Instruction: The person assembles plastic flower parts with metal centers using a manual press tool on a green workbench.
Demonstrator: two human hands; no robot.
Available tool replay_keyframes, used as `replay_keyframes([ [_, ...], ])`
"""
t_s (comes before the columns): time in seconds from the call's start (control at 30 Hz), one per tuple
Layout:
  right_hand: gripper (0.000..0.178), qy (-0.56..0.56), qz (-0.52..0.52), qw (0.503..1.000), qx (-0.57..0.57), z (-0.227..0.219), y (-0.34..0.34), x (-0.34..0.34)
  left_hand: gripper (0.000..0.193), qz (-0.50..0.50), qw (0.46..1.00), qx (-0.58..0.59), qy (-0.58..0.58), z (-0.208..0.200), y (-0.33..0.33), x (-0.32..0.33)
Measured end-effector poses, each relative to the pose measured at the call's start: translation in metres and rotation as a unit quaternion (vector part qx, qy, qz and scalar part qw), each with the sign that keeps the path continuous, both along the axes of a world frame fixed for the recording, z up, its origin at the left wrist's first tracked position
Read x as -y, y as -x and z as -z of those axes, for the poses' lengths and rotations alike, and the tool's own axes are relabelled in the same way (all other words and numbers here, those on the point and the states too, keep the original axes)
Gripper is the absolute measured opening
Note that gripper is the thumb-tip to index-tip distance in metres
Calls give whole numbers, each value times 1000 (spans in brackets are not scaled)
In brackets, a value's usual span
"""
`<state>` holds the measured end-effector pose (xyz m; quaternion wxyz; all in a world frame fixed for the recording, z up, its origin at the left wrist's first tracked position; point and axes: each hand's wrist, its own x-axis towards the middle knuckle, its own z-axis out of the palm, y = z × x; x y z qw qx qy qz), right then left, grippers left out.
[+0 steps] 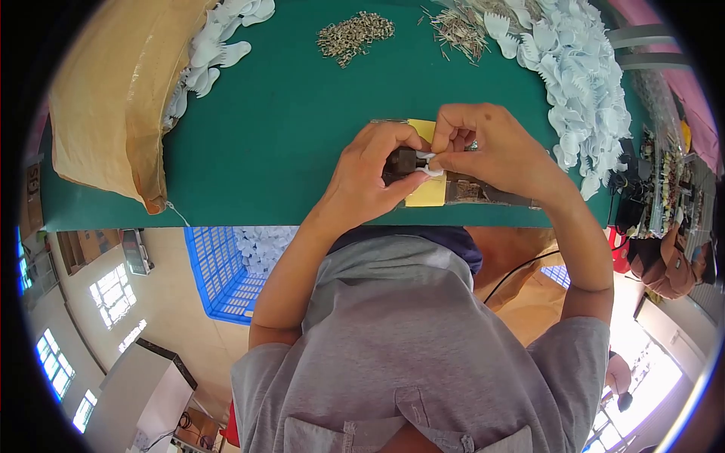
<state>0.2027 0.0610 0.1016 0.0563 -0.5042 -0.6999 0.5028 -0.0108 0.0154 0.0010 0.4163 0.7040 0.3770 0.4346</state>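
Note:
A small white plastic hair claw clip sits at a dark metal jig, partly covered by fingers. The jig is fixed over a yellow block near the table's front edge. My left hand curls around the jig from the left, its thumb and forefinger closed on the clip's sides. From the right, my right hand pinches at the clip with thumb and forefinger, the other fingers folded. Whatever lies in that pinch is too small or hidden to make out.
Small metal springs and thin metal pins lie in piles on the green table. Many white toothed clip halves are heaped at right; others spill from a brown sack at left. A blue basket stands below the table edge.

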Motion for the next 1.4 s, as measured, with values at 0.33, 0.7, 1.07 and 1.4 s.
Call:
replay_keyframes([
  [0.33, 7, -123, 82, 981, -129, 22, -9, 30, 43, 4, 999, -30, -39, 0, 3, -1],
  [0.7, 14, -394, -71, 916, -20, -24, -19, 21, 80, -25, 995, -19, -95, -6, 0, -6],
  [1.07, 19, -432, -174, 884, 37, -31, -15, 16, 86, -8, 999, 1, -46, -4, 0, -5],
  [1.4, 10, -403, -108, 909, 16, -16, -10, 15, 84, -9, 998, -1, -67, 0, 0, -5],
])
